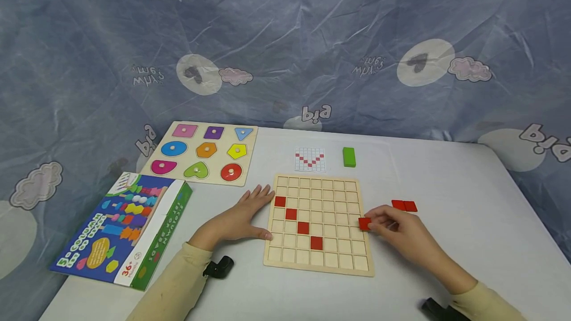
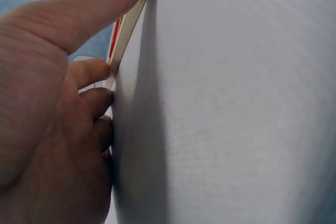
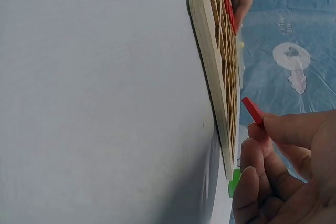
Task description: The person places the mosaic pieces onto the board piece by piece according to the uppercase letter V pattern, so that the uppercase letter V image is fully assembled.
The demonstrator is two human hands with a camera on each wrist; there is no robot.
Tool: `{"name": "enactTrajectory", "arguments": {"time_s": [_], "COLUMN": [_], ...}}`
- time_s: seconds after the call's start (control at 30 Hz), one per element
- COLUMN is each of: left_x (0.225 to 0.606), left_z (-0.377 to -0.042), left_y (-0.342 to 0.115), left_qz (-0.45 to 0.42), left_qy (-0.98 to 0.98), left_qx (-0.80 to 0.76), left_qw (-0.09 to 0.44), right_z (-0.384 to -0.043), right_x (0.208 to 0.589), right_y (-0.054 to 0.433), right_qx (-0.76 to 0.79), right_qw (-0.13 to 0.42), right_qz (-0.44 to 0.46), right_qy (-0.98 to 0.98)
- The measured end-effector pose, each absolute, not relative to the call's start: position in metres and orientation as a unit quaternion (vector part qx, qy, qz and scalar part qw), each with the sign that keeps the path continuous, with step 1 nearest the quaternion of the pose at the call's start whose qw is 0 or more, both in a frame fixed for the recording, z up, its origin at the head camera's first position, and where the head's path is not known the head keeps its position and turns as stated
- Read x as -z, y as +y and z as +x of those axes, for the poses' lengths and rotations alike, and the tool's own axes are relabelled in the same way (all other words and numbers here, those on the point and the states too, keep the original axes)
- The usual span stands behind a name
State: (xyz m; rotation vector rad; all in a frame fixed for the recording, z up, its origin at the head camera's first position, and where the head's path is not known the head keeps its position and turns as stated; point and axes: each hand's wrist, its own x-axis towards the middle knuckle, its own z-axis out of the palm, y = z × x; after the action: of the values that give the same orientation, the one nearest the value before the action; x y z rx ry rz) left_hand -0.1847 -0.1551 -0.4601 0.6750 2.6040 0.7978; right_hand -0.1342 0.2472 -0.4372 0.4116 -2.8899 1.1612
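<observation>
A wooden grid board (image 1: 331,236) lies on the white table, with several red square tiles (image 1: 303,228) set in a diagonal down from its left side. My left hand (image 1: 238,219) rests at the board's left edge, fingers spread and thumb (image 2: 79,14) against the rim. Over the right edge of the board, my right hand (image 1: 401,229) pinches one red tile (image 3: 253,110) between thumb and fingertips; in the right wrist view it is held tilted. Two more red tiles (image 1: 404,205) lie on the table just beyond the right hand.
Behind the board lie a small pattern card (image 1: 310,159) with a red V of squares and a green block (image 1: 349,157). A shape puzzle board (image 1: 215,165) and a blue box (image 1: 120,227) occupy the left. A patterned cloth (image 1: 285,48) hangs behind the table.
</observation>
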Motion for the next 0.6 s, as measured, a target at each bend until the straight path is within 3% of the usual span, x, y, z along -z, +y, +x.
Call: {"name": "enactTrajectory", "arguments": {"time_s": [0.6], "left_x": [0.459], "left_z": [-0.184], "left_y": [-0.156], "left_qz": [0.238], "left_qy": [0.911], "left_qx": [-0.289], "left_qw": [0.173], "right_z": [-0.134], "right_x": [0.44], "right_y": [0.222], "right_qx": [-0.382], "right_qw": [-0.017], "right_qz": [0.156], "right_qy": [-0.911]}}
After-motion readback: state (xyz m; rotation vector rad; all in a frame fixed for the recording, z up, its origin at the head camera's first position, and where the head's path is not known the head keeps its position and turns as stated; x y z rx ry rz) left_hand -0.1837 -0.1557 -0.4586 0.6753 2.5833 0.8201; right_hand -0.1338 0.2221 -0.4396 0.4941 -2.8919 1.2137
